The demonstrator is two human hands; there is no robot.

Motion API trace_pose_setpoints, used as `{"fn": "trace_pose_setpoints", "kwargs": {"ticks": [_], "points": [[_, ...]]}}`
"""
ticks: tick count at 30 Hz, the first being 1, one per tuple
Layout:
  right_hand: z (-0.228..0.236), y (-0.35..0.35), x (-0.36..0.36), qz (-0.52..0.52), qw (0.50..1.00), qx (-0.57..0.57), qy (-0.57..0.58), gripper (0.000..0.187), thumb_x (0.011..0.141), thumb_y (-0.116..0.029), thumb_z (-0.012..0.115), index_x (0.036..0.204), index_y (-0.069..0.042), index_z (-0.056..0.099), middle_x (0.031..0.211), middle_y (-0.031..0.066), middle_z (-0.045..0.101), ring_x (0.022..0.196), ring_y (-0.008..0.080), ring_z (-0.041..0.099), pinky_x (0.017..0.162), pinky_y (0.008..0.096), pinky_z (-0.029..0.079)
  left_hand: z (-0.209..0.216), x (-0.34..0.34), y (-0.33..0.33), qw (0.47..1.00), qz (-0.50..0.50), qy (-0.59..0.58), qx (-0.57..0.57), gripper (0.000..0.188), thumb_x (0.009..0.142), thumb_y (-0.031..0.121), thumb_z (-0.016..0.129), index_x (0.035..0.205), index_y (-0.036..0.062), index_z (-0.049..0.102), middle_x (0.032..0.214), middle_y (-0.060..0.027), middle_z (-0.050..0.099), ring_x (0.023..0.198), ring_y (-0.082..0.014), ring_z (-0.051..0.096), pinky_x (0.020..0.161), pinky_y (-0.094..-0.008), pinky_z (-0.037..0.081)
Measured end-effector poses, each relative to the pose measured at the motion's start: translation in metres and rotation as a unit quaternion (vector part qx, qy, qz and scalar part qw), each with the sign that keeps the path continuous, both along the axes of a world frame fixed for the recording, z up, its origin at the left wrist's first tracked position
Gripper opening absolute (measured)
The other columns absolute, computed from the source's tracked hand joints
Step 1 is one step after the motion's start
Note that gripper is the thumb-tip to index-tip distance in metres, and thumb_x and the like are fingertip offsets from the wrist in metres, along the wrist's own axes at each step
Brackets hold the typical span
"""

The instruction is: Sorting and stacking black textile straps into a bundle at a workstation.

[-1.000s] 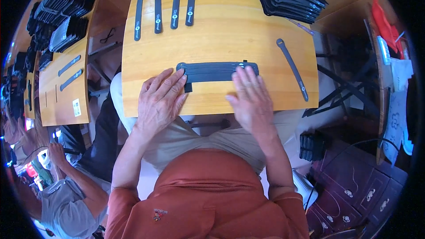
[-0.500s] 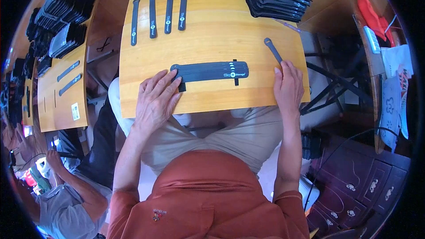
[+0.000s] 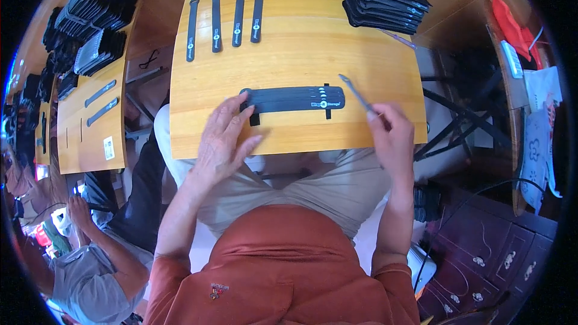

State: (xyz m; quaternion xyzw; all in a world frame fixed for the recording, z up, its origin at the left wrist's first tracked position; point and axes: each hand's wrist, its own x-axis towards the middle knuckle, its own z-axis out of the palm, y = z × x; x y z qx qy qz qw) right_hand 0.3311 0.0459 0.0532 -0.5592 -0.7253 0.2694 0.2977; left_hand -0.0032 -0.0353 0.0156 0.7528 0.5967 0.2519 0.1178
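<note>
A stack of dark straps (image 3: 283, 100) lies crosswise on the wooden table in front of me, white print at its right end. Narrow black strips stick out from under it near both ends. My left hand (image 3: 223, 132) touches the stack's left end with its fingertips, fingers and thumb spread. To the right of the stack, my right hand (image 3: 392, 132) is closed on the end of a single dark strap (image 3: 356, 92). That strap points up and left, its far tip near the stack's right end. It looks raised and edge-on.
Several dark straps (image 3: 216, 23) lie in a row at the table's far left. Folded black pieces (image 3: 385, 0) are piled at the far right, a thin purple tool (image 3: 398, 39) beside them. Left of me stands another table (image 3: 90, 144) with black piles; a co-worker (image 3: 99, 265) sits nearby.
My right hand has tilted the single strap so its tip swings left toward the stack. My left thumb has spread away from the fingers. The whole view has shifted slightly.
</note>
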Motion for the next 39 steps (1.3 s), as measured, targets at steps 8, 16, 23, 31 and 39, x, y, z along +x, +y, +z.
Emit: {"fn": "trace_pose_setpoints", "kwargs": {"ticks": [8, 16, 23, 31, 39], "points": [[0.009, -0.055, -0.060, 0.236, 0.968, -0.050, 0.069, 0.019, 0.093, -0.005, 0.067, 0.112, -0.004, 0.067, 0.098, 0.0174, 0.069, 0.084, 0.0371, 0.071, 0.074, 0.0446, 0.056, 0.021, 0.027, -0.020, 0.884, -0.039, -0.426, -0.190, 0.021, 0.095, 0.007, 0.076, 0.114, -0.0015, 0.073, 0.101, -0.0092, 0.073, 0.085, -0.0124, 0.071, 0.075, -0.0253, 0.057], [-0.001, -0.033, -0.033, 0.178, 0.970, -0.141, 0.081, 0.022, 0.089, -0.003, 0.073, 0.111, 0.000, 0.073, 0.086, 0.0155, 0.070, 0.078, 0.0267, 0.070, 0.072, 0.0348, 0.054, 0.014, 0.008, -0.019, 0.831, 0.093, -0.497, -0.232, 0.019, 0.103, 0.010, 0.067, 0.116, -0.0022, 0.074, 0.086, -0.0038, 0.063, 0.072, -0.0084, 0.061, 0.067, -0.0241, 0.052], [-0.028, -0.010, -0.027, 0.031, 0.975, -0.179, 0.131, 0.019, 0.092, -0.008, 0.077, 0.108, 0.001, 0.076, 0.083, 0.0035, 0.072, 0.073, 0.0077, 0.061, 0.068, 0.0252, 0.051, 0.000, 0.006, -0.007, 0.848, 0.181, -0.466, -0.177, 0.016, 0.099, 0.010, 0.073, 0.109, -0.0017, 0.076, 0.077, 0.0030, 0.064, 0.067, -0.0026, 0.051, 0.059, -0.0195, 0.043], [-0.044, 0.005, -0.031, -0.002, 0.974, -0.149, 0.172, 0.020, 0.094, -0.008, 0.076, 0.111, 0.002, 0.075, 0.086, 0.0057, 0.073, 0.071, 0.0083, 0.062, 0.066, 0.0239, 0.051, -0.008, 0.001, 0.004, 0.864, 0.185, -0.438, -0.163, 0.018, 0.099, 0.012, 0.073, 0.109, -0.0026, 0.076, 0.075, 0.0025, 0.066, 0.066, -0.0031, 0.052, 0.058, -0.0194, 0.043], [-0.044, 0.013, -0.033, -0.036, 0.972, -0.160, 0.168, 0.020, 0.095, -0.006, 0.075, 0.112, 0.003, 0.074, 0.089, 0.0076, 0.073, 0.073, 0.0118, 0.065, 0.068, 0.0262, 0.054, -0.008, -0.001, 0.013, 0.874, 0.211, -0.387, -0.205, 0.016, 0.100, 0.009, 0.071, 0.109, -0.0038, 0.074, 0.081, -0.0008, 0.070, 0.069, -0.0045, 0.060, 0.062, -0.0196, 0.052]]}}
